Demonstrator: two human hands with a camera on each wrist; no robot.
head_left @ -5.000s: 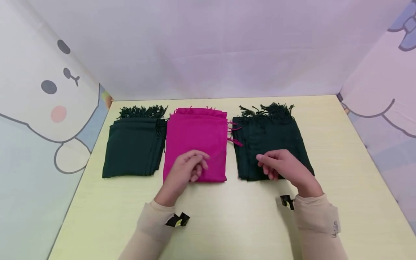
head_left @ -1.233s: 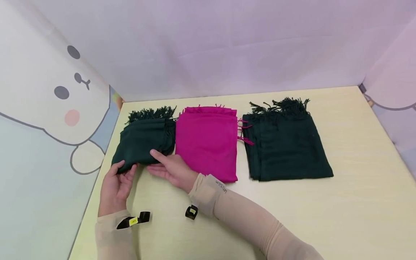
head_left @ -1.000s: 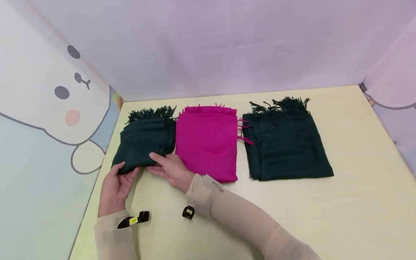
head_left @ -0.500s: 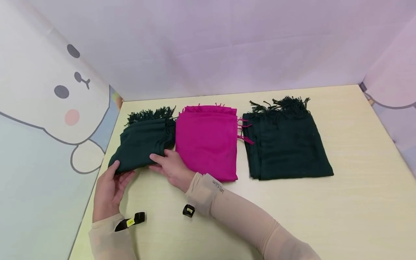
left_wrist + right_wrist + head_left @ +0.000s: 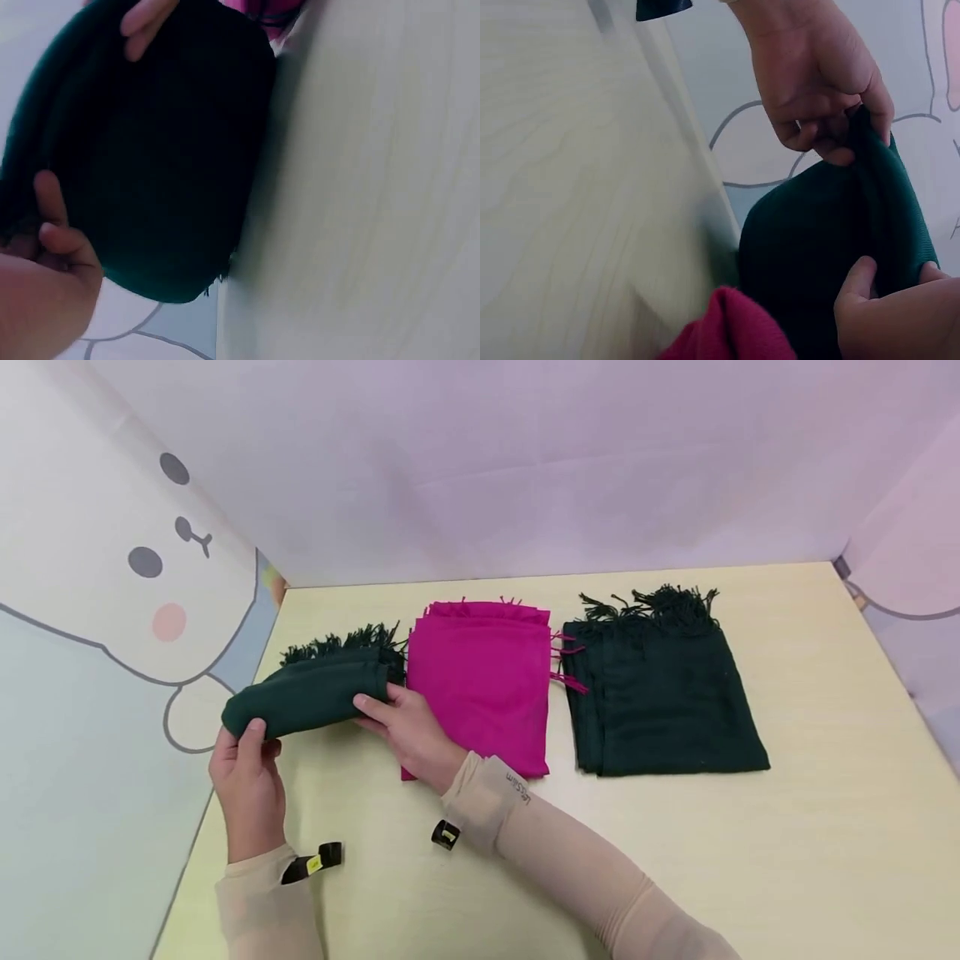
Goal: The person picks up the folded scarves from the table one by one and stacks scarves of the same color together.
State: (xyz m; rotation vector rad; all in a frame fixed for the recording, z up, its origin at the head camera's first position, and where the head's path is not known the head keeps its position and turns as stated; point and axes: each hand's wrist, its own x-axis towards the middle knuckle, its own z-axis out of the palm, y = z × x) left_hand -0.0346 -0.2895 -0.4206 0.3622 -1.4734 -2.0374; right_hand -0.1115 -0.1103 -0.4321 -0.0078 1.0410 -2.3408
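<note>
A folded dark green scarf [image 5: 311, 697] with a fringe at its far end lies at the left of the table, its near edge raised. My left hand [image 5: 251, 785] pinches the left corner of that edge, thumb on top and fingers beneath. At the right part of the same edge my right hand [image 5: 416, 735] grips the cloth, thumb above. From below, the left wrist view shows the lifted underside of the scarf [image 5: 165, 150]. In the right wrist view, the left hand [image 5: 817, 82] pinches the scarf's edge.
Beside the scarf lies a folded magenta scarf [image 5: 480, 693], partly behind the right hand. A second folded dark green scarf [image 5: 667, 702] with fringe lies farther right. The pale wooden table [image 5: 637, 852] meets a white cloth wall [image 5: 525, 477] at the back.
Both hands came from above the middle and right scarves to the left one. Within the last half second its near edge has risen off the table, folding back toward the fringe.
</note>
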